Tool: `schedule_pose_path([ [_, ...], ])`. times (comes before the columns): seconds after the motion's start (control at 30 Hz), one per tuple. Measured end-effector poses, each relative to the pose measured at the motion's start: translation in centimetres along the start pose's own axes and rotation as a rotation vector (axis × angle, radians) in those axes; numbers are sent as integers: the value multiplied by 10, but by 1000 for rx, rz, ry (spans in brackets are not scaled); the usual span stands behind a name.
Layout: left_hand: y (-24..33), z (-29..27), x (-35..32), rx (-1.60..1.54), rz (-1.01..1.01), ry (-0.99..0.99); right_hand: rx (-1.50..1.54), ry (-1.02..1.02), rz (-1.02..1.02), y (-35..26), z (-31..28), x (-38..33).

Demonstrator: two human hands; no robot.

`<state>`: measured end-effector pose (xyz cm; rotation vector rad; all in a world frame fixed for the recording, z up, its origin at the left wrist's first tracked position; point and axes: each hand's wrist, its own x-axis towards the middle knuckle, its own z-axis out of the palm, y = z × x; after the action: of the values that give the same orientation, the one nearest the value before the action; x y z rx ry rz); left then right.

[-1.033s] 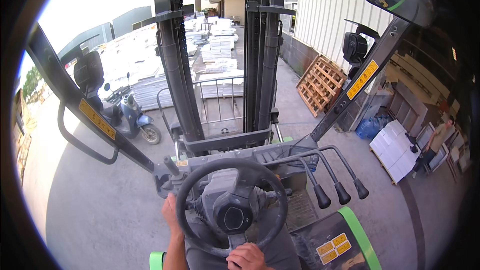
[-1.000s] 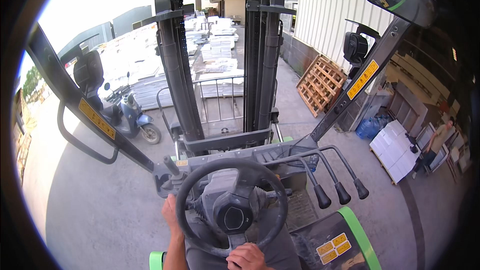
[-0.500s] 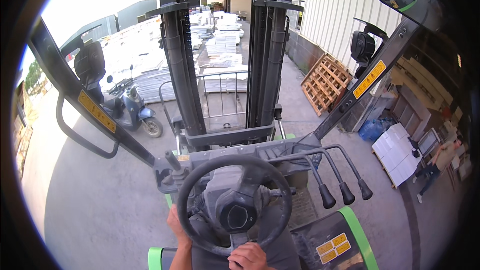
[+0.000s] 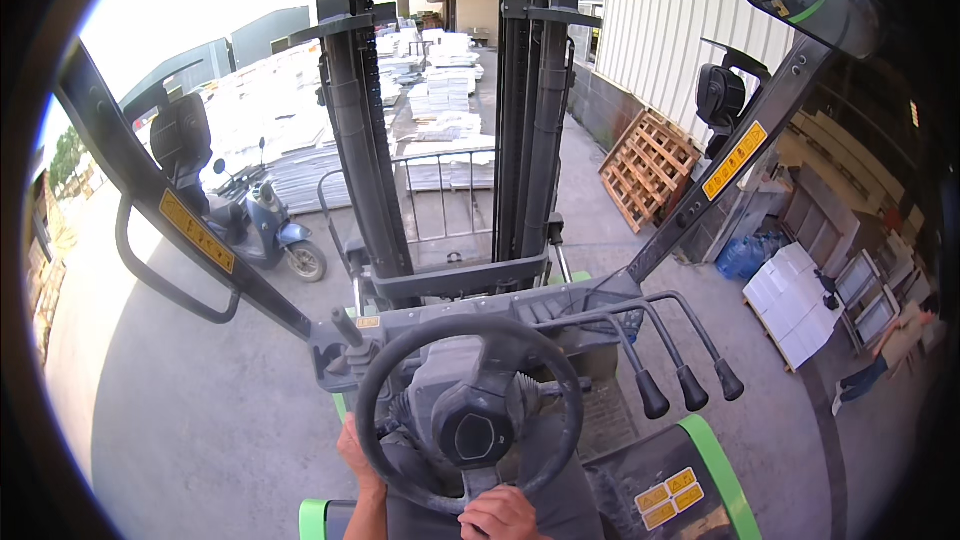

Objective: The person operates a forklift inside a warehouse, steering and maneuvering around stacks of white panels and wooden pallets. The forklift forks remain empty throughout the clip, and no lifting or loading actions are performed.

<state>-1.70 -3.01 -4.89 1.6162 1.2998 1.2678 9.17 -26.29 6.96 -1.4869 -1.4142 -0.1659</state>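
View from a forklift seat. The black steering wheel (image 4: 470, 410) sits low in the centre; the left hand (image 4: 355, 455) grips its left rim and the right hand (image 4: 500, 517) closes on its bottom rim. Right of the wheel stand three black-knobbed levers (image 4: 690, 388). Beyond the wheel rises the mast (image 4: 450, 110). Left of the mast stands a parked scooter (image 4: 265, 225); right of it, wooden pallets (image 4: 648, 168) lean on a wall.

steering wheel (image 4: 470, 420): black
levers (image 4: 690, 385): black knobs
scooter (image 4: 265, 225): blue-grey
pallets (image 4: 648, 165): brown wood
wall (image 4: 670, 10): white, ribbed
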Motion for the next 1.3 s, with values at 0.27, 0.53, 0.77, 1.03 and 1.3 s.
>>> schedule_pose_path([
  [0.27, 13, -6, -2, -4, 30, -9, -3, -6, -4, -8, 3, -4],
  [0.53, 12, -20, -11, 20, 73, 8, 1, -22, -29, -17, -3, -11],
  [0.77, 25, -22, -2, 33, 163, 40, 3, -34, -20, -24, 5, -6],
  [1.03, -51, -27, 46, 117, 385, -62, -70, 28, 16, -10, 20, 13],
  [1.3, -27, -16, 50, 72, 350, -26, -222, 232, 189, 29, -1, 34],
])
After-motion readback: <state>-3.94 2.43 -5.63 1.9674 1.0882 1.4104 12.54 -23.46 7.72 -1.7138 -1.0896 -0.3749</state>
